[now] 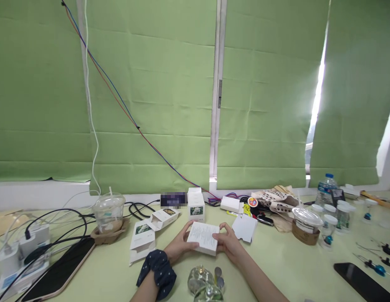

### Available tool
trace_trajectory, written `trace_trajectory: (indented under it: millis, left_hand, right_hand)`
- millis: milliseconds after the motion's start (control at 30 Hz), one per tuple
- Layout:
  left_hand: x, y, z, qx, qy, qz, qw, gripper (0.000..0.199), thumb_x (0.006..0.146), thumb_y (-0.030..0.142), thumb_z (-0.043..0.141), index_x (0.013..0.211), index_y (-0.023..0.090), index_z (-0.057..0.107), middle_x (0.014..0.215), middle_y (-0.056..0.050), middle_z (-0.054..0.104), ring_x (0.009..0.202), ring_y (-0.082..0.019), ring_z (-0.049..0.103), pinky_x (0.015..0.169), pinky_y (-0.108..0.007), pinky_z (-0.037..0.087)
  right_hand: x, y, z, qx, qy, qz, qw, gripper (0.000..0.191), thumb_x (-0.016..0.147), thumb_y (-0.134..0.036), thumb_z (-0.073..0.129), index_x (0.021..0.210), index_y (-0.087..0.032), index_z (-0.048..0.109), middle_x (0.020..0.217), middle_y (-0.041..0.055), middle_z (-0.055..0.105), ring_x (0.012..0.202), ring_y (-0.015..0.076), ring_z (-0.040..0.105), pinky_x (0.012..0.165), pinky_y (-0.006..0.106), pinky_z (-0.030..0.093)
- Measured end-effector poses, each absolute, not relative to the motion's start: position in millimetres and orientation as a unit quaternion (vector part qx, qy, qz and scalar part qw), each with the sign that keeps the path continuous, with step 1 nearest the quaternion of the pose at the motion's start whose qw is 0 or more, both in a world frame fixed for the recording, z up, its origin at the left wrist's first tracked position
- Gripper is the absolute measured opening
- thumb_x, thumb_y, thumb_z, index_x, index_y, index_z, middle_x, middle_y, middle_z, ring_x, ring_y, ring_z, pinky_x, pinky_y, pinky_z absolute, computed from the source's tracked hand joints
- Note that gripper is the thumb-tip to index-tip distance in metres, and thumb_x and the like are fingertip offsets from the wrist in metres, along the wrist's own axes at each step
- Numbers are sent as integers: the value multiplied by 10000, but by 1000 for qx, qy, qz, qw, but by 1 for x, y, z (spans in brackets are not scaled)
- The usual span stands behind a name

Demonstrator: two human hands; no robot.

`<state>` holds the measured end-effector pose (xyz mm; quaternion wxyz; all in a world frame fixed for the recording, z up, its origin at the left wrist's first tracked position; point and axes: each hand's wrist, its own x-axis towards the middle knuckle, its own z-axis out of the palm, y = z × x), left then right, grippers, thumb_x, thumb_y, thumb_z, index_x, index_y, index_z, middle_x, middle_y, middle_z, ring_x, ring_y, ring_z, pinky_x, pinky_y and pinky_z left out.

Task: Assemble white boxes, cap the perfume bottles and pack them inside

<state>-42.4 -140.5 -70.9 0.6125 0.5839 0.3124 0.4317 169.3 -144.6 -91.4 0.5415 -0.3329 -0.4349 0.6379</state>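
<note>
A small white carton [204, 235] with fine printed text on its upper face is held between both hands above the table. My left hand [181, 244] grips its left side, thumb along the near edge; a dark dotted scrunchie [157, 272] circles that wrist. On the right side, my right hand [227, 242] closes on the carton with thumb and fingers. Left of the hands lie two opened printed cartons, one [142, 240] nearer and one [164, 218] farther back. Behind the held one stands an upright white carton [196, 205] with a flower picture.
Glass ornaments [201, 280] stand close in front of me. A plastic cup [108, 214] sits in a cardboard holder at left, near a phone [59, 270] and cables. At right are a lidded bowl [306, 226], small jars [329, 230], a water bottle [327, 188] and a black phone [365, 283].
</note>
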Motion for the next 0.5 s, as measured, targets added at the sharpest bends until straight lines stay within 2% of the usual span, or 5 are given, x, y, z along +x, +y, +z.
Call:
trace_trajectory:
  millis: [133, 233, 333, 500]
  left_hand:
    - [-42, -142, -67, 529, 338, 449, 636, 564, 676, 435, 769, 1162, 225, 576, 1001, -87, 712, 890, -263, 695, 816, -467, 532]
    - [-41, -141, -66, 508, 354, 473, 627, 467, 642, 437, 796, 994, 160, 663, 898, -97, 733, 849, -258, 698, 800, -422, 540]
    - [-41, -139, -66, 499, 368, 490, 613, 411, 583, 407, 841, 863, 140, 703, 839, -90, 745, 834, -243, 693, 782, -367, 534]
    - [-41, -135, -69, 495, 387, 506, 591, 391, 570, 445, 841, 781, 136, 728, 790, -66, 755, 810, -213, 682, 779, -317, 511]
  right_hand:
    - [169, -145, -92, -323, -438, 641, 542, 656, 471, -386, 869, 751, -260, 289, 649, -57, 683, 647, 234, 711, 567, 320, 523]
    - [169, -145, -93, -317, -445, 640, 541, 665, 462, -366, 884, 708, -252, 277, 695, -33, 705, 680, 238, 711, 547, 297, 516]
    - [168, -144, -94, -312, -450, 638, 541, 671, 451, -336, 894, 678, -248, 269, 668, -29, 704, 652, 235, 705, 520, 284, 506]
    - [172, -143, -95, -303, -439, 640, 553, 607, 486, -324, 888, 689, -244, 322, 630, -44, 686, 613, 212, 690, 500, 265, 491]
